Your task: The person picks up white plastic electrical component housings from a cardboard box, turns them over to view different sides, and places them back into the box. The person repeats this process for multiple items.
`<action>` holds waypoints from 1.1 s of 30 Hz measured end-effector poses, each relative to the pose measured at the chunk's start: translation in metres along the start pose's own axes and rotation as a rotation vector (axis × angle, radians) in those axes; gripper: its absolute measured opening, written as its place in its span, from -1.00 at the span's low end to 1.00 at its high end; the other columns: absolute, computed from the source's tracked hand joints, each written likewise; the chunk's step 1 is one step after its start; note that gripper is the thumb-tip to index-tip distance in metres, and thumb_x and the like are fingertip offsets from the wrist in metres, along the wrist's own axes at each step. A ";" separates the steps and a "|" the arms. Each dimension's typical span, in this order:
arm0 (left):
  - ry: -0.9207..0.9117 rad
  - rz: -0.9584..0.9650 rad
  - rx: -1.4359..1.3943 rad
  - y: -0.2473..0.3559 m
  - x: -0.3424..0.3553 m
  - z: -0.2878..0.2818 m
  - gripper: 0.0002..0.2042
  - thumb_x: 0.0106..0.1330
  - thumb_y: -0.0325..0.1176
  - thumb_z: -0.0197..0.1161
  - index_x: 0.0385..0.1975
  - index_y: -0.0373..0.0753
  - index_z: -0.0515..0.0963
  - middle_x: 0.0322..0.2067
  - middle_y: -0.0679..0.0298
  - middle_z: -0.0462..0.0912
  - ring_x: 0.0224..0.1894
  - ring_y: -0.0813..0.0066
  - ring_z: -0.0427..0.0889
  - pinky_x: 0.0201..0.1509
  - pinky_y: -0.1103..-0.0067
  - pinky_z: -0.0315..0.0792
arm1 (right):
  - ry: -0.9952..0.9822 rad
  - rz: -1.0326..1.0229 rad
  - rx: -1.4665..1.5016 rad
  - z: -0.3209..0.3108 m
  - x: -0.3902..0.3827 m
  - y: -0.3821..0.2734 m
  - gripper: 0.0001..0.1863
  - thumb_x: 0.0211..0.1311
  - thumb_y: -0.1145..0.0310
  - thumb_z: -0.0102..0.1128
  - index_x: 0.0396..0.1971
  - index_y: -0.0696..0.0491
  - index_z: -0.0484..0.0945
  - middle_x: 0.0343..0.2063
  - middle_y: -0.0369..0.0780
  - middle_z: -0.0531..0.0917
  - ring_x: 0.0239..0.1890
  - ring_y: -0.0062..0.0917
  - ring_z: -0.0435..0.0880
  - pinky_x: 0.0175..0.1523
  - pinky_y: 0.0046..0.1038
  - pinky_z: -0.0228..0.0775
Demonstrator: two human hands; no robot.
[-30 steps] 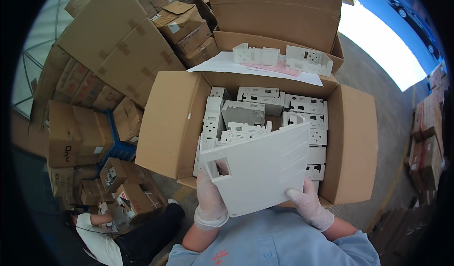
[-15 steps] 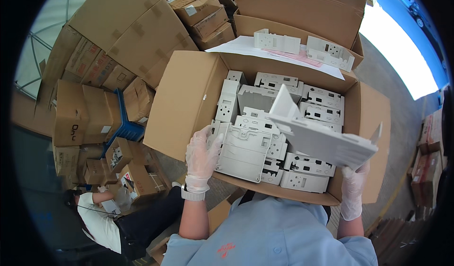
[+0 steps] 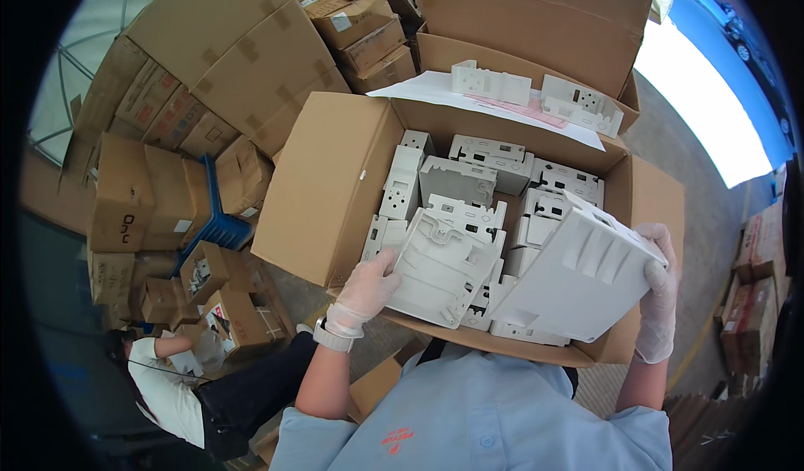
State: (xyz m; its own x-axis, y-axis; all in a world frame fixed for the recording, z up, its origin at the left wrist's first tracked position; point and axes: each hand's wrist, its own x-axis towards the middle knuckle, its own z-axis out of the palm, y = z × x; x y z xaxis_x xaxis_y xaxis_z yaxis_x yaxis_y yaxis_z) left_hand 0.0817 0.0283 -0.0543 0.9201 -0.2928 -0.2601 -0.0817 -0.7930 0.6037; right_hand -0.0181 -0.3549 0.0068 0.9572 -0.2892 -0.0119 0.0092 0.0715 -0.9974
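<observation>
An open cardboard box [image 3: 335,169] in front of me holds several white plastic housings with punched holes and slots. My right hand [image 3: 657,291], in a clear glove, grips a large white plastic cover [image 3: 578,274] by its right edge. That cover is tilted over the right side of the box, its smooth, ribbed face towards me. My gloved left hand [image 3: 364,293] has its fingers closed on the left edge of a shallow white plastic housing [image 3: 435,266], which sits slightly tilted on the others. The left thumb is partly hidden.
Behind the box, two white brackets [image 3: 490,83] [image 3: 580,102] stand on papers [image 3: 419,87] over another open carton [image 3: 528,10]. Stacked cartons [image 3: 126,203] and a blue plastic crate [image 3: 213,220] are at left. A co-worker [image 3: 180,396] sits lower left.
The cover in my right hand has turned and come nearer, now showing its broad face. My left hand has moved down onto the shallow housing's edge, and that housing has tilted.
</observation>
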 end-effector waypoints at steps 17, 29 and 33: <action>-0.043 0.664 -0.249 0.095 -0.043 -0.052 -0.69 -0.08 -0.63 0.33 -0.46 -0.21 0.30 -0.09 0.02 0.61 -0.21 0.27 0.63 -0.16 0.55 0.51 | -0.657 -0.305 -0.586 0.046 0.022 -0.031 -0.13 -0.44 0.28 0.61 0.11 -0.08 0.50 -0.24 -0.30 0.50 -0.20 -0.44 0.50 0.02 -0.46 0.37; 0.018 1.010 0.057 0.127 -0.073 -0.053 -0.57 -0.05 -0.32 0.43 -0.16 -0.15 0.43 0.12 -0.02 0.40 0.06 0.01 0.48 0.14 0.29 0.37 | -0.618 -0.870 -0.891 0.056 0.019 -0.051 -0.34 -0.40 0.46 0.43 -0.09 -0.33 0.62 -0.34 -0.32 0.42 -0.36 -0.48 0.49 -0.29 -0.49 0.47; 0.413 0.502 -0.651 0.091 -0.042 -0.057 -0.09 -0.05 0.16 0.43 0.26 -0.20 0.21 0.22 0.01 0.29 0.31 0.15 0.25 0.36 0.31 0.11 | -0.632 -1.065 -0.764 0.048 0.022 -0.046 -0.36 -0.44 0.56 0.34 -0.18 -0.32 0.64 -0.33 -0.32 0.44 -0.26 -0.48 0.51 -0.34 -0.53 0.52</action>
State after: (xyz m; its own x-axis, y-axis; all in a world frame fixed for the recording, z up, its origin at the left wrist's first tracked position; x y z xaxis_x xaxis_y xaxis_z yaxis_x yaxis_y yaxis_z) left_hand 0.0572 -0.0012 0.0549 0.9089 -0.2081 0.3613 -0.3918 -0.1302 0.9108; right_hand 0.0160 -0.3186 0.0556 0.5624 0.5950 0.5741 0.8219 -0.4778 -0.3100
